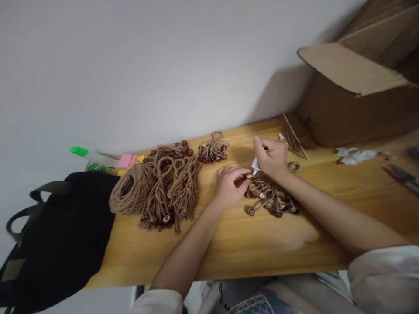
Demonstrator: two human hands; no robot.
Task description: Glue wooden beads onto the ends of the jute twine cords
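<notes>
- On the left, the rope coil [131, 189] presses against the knotted rope bundles [185, 187]; pulling one could tangle the strands of both.
- In the middle, the left hand [229, 185] pinches a small brown piece [249, 176], fingers narrow around it; a weak grip could let it slip or turn.
- Just right of it, the right hand [272, 158] has its fingers curled round a white tube [255, 165], tip down by the piece. If the tube holds something runny, squeezing hard could smear the left fingertips; I cannot tell whether anything is flowing.
- Nearer, below the tip, lies a pile of corded pieces [270, 198]; a drip could stick its cords together, and a low right forearm could drag them.
- Counts, left to right: one black bag [65, 235], one coil, at least two knotted bundles, one small far bunch [213, 150], one pinched piece, one tube, one corded pile (too overlapped to count within), one pale stick [296, 137], one cardboard box [353, 115], one crumpled tissue [355, 155], one pliers-like tool [400, 176].
</notes>
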